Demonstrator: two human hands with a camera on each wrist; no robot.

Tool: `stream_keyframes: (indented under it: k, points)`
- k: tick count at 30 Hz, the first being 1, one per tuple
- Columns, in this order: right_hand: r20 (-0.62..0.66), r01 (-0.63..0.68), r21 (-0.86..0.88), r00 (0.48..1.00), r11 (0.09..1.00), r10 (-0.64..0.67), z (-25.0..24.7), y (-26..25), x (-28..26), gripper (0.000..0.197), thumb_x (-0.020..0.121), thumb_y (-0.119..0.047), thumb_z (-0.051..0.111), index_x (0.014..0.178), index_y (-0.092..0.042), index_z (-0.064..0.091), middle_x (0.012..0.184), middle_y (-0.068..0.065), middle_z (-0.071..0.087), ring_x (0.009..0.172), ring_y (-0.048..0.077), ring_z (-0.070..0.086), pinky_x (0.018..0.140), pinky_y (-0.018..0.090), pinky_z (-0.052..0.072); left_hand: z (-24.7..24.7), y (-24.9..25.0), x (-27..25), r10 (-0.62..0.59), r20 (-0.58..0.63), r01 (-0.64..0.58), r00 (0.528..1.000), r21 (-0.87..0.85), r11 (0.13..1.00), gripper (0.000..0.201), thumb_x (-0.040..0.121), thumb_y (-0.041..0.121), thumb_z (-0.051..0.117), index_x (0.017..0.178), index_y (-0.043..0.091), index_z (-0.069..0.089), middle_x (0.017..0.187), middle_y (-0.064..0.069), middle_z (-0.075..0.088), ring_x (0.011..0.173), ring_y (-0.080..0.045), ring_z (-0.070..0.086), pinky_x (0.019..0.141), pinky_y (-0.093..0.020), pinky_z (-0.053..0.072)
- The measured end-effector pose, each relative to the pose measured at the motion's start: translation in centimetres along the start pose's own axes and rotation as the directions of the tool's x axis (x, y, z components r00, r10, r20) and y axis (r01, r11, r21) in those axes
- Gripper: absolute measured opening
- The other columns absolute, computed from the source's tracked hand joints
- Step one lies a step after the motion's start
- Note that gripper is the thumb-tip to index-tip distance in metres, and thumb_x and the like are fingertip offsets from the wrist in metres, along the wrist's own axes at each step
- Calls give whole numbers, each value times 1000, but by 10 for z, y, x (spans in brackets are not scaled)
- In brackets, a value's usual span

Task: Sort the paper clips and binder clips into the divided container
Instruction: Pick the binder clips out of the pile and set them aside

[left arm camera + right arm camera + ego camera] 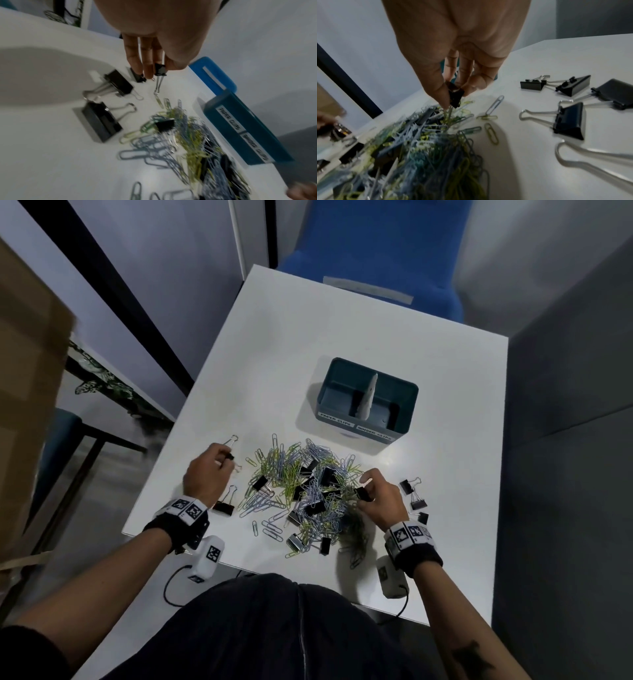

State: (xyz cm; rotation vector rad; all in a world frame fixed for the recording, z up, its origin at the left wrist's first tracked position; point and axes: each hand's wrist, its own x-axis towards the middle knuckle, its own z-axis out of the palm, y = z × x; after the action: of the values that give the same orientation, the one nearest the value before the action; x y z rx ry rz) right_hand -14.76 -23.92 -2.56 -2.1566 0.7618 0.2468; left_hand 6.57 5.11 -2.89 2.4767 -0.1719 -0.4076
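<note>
A pile of green and blue paper clips (301, 494) mixed with black binder clips lies mid-table. Behind it stands the teal divided container (366, 402), labelled PAPER CLIPS on its left half and BINDER CLIPS on its right; both halves look empty. My left hand (209, 470) at the pile's left pinches a small black binder clip (160, 70), its wire handles hanging down. My right hand (376, 494) at the pile's right edge pinches another small black binder clip (455, 94) just above the pile.
Three binder clips (414, 494) lie apart on the white table (342, 330) right of my right hand. Two larger ones (109, 102) lie by my left hand. A blue chair (373, 251) stands beyond the far edge; a brown box (27, 371) is at left.
</note>
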Motion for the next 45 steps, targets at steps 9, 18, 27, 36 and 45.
stream_keyframes:
  k: [9, 18, 27, 36, 45]
  points:
    - [-183, -1, 194, 982, 981, 37, -27, 15, -8, 34, 68, -17, 84, 95, -22, 63, 71, -7, 58, 68, 11, 58, 61, 20, 44, -14, -53, 13, -60, 50, 59, 997, 20, 998, 24, 90, 8, 48, 105, 18, 63, 92, -9, 67, 78, -27, 60, 68, -31, 44]
    - [-195, 59, 148, 980, 987, -29, -13, 4, -11, 18, 76, -22, 80, 91, -23, 71, 81, -3, 65, 75, 15, 62, 70, 28, 50, -8, -24, -13, 224, 123, -252, 967, 317, 914, 34, 85, 7, 57, 117, 18, 58, 118, -7, 51, 108, -27, 49, 70, -42, 50]
    - [-108, 16, 320, 994, 947, 20, 20, -27, -3, 27, 83, -10, 68, 107, -22, 70, 96, -2, 68, 81, 15, 65, 75, 26, 55, 45, 75, -41, 491, 507, -560, 708, -19, 828, 34, 91, 31, 60, 125, 27, 54, 124, 4, 57, 101, -10, 56, 85, -31, 51]
    - [-97, 119, 292, 991, 949, -94, 38, -37, -14, 27, 72, -16, 79, 92, -31, 70, 80, -14, 68, 76, 7, 64, 72, 30, 55, 84, 106, -46, 432, 607, -433, 667, -156, 888, 24, 89, 44, 58, 96, 22, 66, 82, 4, 66, 75, -12, 62, 71, -38, 54]
    - [-56, 1, 389, 998, 921, 22, 42, -28, -24, 31, 69, -19, 83, 96, -29, 72, 80, -16, 65, 80, 14, 64, 77, 37, 56, 79, 101, -40, 414, 512, -325, 752, -258, 910, 2, 84, 11, 70, 83, 11, 72, 78, 2, 68, 69, -7, 61, 62, -16, 44]
